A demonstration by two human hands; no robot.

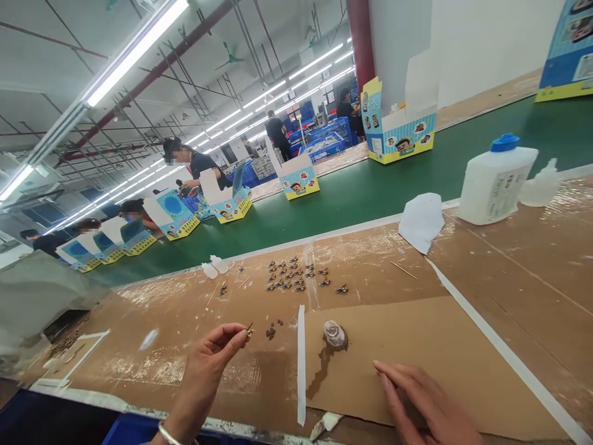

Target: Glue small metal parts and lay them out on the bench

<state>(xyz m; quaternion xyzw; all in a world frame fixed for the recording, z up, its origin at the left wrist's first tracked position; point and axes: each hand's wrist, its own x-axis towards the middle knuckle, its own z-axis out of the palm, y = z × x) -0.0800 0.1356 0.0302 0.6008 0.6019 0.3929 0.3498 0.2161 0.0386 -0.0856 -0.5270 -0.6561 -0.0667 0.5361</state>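
My left hand [210,358] is raised over the cardboard-covered bench, thumb and forefinger pinched on a tiny dark and gold part [249,330]. A few loose dark bits [272,331] lie just right of it. My right hand [419,398] lies flat on the cardboard sheet [445,364], fingers stretched out, holding nothing. A dried blob of glue [335,335] sits between my two hands. Farther back, several small finished parts [296,277] are laid out in rows.
A white bottle with a blue cap [495,180], a small squeeze bottle [540,185] and a white cloth [421,221] stand at the right. A thin stick [403,270] lies nearby. Colourful open boxes [398,133] ride the green belt [352,191]; other people work beyond it.
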